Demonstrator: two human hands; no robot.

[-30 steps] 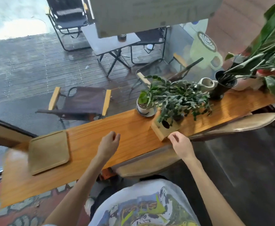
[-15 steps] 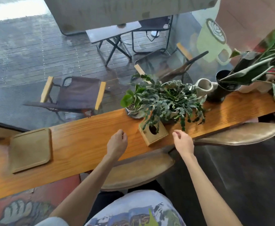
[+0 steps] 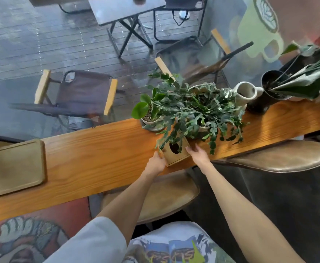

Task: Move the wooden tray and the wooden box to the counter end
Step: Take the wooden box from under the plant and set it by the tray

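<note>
Trailing green plant spills over table beside small round-leaved pot plant; white ceramic jug & dark pot at right; folding chairs, small dark patio table outside on wet decking; tan stool seats below.

Long wooden counter along window. On it: wooden tray far left, wooden box mid near edge, potted plants, pale jug, dark pot rightward

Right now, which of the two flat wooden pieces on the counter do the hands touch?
The small wooden box with a round hole, under the trailing plant; left hand and right hand flank it. The flat wooden tray lies untouched.
</note>
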